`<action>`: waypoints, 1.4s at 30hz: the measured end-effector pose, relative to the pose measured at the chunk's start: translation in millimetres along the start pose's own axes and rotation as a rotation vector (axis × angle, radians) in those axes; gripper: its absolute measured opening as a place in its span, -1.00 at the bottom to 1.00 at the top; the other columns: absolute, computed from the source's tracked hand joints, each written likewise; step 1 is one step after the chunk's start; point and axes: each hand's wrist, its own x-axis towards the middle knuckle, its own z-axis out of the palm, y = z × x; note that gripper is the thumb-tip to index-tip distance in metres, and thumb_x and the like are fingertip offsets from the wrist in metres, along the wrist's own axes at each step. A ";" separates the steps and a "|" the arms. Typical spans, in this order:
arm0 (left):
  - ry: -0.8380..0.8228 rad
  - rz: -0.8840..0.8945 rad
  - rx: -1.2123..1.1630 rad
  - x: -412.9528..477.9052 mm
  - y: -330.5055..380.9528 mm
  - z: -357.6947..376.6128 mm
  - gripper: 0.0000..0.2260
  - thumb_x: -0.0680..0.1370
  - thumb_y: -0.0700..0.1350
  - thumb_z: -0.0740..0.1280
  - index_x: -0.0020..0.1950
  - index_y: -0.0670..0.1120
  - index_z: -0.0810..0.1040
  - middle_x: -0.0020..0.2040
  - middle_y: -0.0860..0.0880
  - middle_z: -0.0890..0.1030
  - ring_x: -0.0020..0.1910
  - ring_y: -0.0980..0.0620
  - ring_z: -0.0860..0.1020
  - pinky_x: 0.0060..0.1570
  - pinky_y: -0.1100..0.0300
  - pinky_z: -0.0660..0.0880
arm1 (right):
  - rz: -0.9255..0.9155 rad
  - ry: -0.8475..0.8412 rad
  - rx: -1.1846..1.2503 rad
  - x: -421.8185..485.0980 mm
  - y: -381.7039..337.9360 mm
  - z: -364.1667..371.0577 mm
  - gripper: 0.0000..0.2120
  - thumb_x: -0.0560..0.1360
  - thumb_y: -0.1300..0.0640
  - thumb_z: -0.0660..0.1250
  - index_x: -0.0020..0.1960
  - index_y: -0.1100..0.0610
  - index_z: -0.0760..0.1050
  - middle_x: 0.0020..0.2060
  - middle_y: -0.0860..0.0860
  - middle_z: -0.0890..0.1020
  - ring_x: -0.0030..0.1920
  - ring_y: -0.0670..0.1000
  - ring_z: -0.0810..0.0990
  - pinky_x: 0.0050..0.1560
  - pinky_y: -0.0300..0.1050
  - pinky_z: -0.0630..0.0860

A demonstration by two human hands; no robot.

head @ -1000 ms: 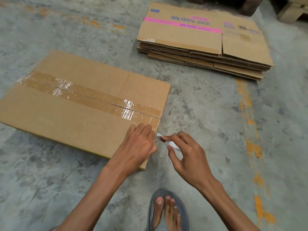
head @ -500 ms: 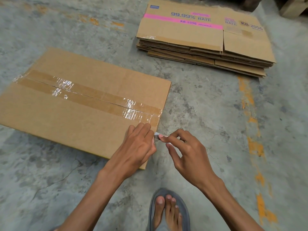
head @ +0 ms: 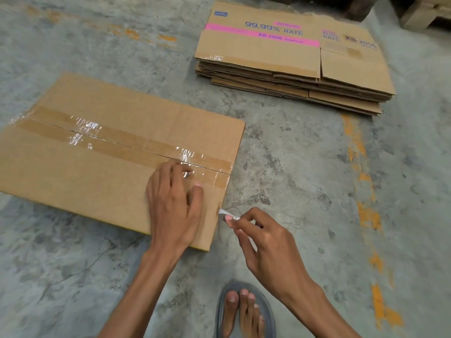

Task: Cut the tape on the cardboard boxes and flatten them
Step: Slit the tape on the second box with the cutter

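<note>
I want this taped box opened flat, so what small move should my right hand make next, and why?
Probably lift the right hand and its small pale blade up to the seam end of the tape. The blade sits at the box edge below the seam, while the left hand presses the box steady.
</note>
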 end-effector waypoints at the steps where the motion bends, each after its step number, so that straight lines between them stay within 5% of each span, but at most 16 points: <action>1: -0.073 0.029 0.017 0.6 -1.4 0.4 -0.66 0.51 0.02 0.22 0.22 -0.10 0.46 0.28 -0.08 0.43 0.30 -0.10 0.38 0.34 -0.10 0.29 | 0.016 -0.003 0.008 -2.0 -2.1 1.1 -0.73 0.56 0.16 0.32 0.22 -0.07 0.58 -0.11 -0.12 0.53 -0.38 -0.12 0.21 -0.46 -0.32 0.23; 5: -0.248 0.108 0.093 -1.4 -5.4 -2.1 -0.43 0.38 0.23 0.34 0.32 0.01 0.39 0.42 -0.10 0.26 0.53 -0.09 0.15 0.53 -0.13 0.02 | 0.124 0.054 0.048 -1.7 6.7 2.4 -0.74 0.54 0.19 0.36 0.18 -0.06 0.61 -0.10 -0.15 0.54 -0.36 -0.26 0.39 -0.41 -0.38 0.25; 8: -0.148 0.138 0.176 -4.1 -4.1 -6.0 -0.52 0.32 0.27 0.39 0.01 -0.05 0.41 0.11 -0.08 0.37 0.15 -0.09 0.36 0.15 -0.04 0.37 | 0.209 0.105 0.105 -1.0 21.3 0.7 -0.74 0.55 0.19 0.35 0.18 -0.06 0.61 -0.08 -0.14 0.57 -0.21 -0.14 0.59 -0.33 -0.14 0.51; 10: -0.132 0.241 0.294 -2.5 2.1 -3.5 -0.61 0.37 0.25 0.34 -0.12 -0.06 0.41 -0.05 -0.05 0.39 -0.04 -0.07 0.38 -0.06 0.01 0.34 | 0.229 0.122 0.117 -1.0 28.3 -0.3 -0.75 0.55 0.19 0.35 0.17 -0.05 0.62 -0.07 -0.13 0.59 -0.18 -0.10 0.62 -0.29 -0.06 0.53; 15: -0.245 0.460 0.418 -2.0 5.0 9.9 -0.77 0.60 0.03 0.08 -0.06 -0.08 0.42 -0.06 -0.08 0.42 -0.09 -0.11 0.38 -0.15 -0.02 0.34 | 0.207 0.112 0.151 4.3 31.4 -3.5 -0.75 0.56 0.18 0.35 0.18 -0.07 0.60 -0.04 -0.15 0.61 -0.10 -0.13 0.64 -0.21 -0.10 0.55; 20: -0.288 0.570 0.446 -2.3 2.8 16.7 -0.87 0.59 -0.13 0.07 -0.06 -0.07 0.39 -0.08 -0.07 0.41 -0.12 -0.09 0.35 -0.17 0.04 0.23 | 0.155 0.097 0.162 15.7 24.9 -4.7 -0.77 0.58 0.14 0.32 0.19 -0.07 0.60 -0.06 -0.13 0.58 -0.17 -0.06 0.62 -0.25 -0.07 0.53; 26: -0.319 0.486 0.219 -9.0 2.7 14.1 -0.85 0.61 -0.22 0.15 -0.08 0.01 0.31 -0.08 0.05 0.27 -0.13 0.01 0.28 -0.13 0.13 0.13 | 0.072 0.087 0.053 23.7 16.8 -6.5 -0.75 0.55 0.16 0.36 0.19 -0.06 0.61 -0.11 -0.13 0.54 -0.29 -0.19 0.38 -0.32 -0.34 0.27; 30: -0.323 0.465 0.168 -10.8 4.5 13.6 -0.82 0.64 -0.19 0.10 -0.06 0.07 0.17 -0.05 0.09 0.20 -0.10 0.08 0.20 -0.10 0.16 0.09 | 0.050 0.082 0.027 20.6 14.8 -6.4 -0.76 0.52 0.16 0.36 0.16 -0.06 0.61 -0.11 -0.13 0.56 -0.23 -0.11 0.51 -0.32 -0.29 0.33; 42: -0.320 0.455 0.153 -12.8 5.8 9.8 -0.80 0.64 -0.20 0.10 -0.08 0.06 0.15 -0.05 0.08 0.20 -0.09 0.08 0.19 -0.11 0.16 0.09 | 0.031 0.046 0.060 14.8 16.6 -3.2 -0.76 0.53 0.12 0.32 0.17 -0.08 0.60 -0.09 -0.13 0.56 -0.13 -0.08 0.56 -0.26 -0.18 0.47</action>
